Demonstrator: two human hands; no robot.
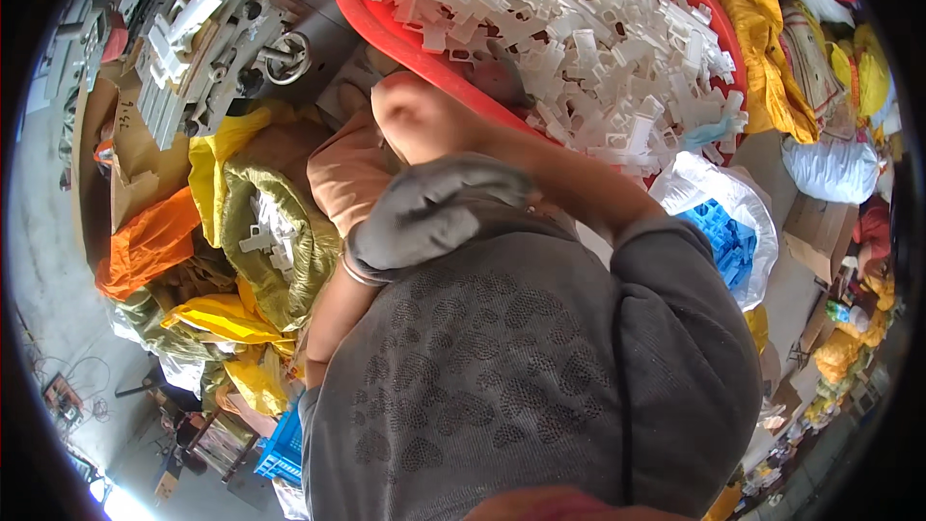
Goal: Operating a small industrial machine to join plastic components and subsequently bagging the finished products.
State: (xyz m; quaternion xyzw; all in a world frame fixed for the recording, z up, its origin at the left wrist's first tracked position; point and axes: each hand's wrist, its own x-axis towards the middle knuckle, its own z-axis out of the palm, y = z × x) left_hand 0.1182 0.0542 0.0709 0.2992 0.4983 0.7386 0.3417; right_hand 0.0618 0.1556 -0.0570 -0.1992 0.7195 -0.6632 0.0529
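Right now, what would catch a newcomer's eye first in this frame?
First the red basin at top centre, heaped with small white plastic parts. Below it, a bare hand curls against the basin's near rim, while a grey-gloved hand rests just beneath, above the person's grey patterned shirt. To the left lie yellow and green sacks, one open on more white parts.

Single head view looks steeply down, close over the person's torso [521, 376] and red basin [386, 29].

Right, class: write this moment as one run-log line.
left hand: grey-gloved, resting on right forearm | right hand: bare, at red basin rim, grip unclear | white plastic parts: heaped in basin
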